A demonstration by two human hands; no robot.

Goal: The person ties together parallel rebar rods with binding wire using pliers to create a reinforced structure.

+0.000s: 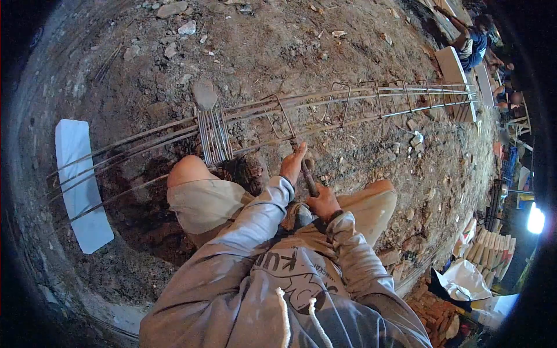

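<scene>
My right hand (323, 202) is closed around the lower end of a dark, rusty hand tool (307, 176), whose exact kind I cannot make out. The tool slants up to the near bar of a long rebar cage (360, 121). Beside its upper part, my left hand (293, 164) is closed with the thumb up; its fingers are hidden, and so is whatever they hold. A rectangular stirrup (281, 116) stands tilted on the bars just above. Farther left, a tight bundle of several stirrups (214, 137) hangs around the bars.
A white block (85, 185) lies under the cage's left end, and a pale block (455, 84) supports its right end. My bent knees flank the work. Stones litter the rough dirt. Another person (474, 46) is at the upper right; a bright lamp (535, 218) shines at right.
</scene>
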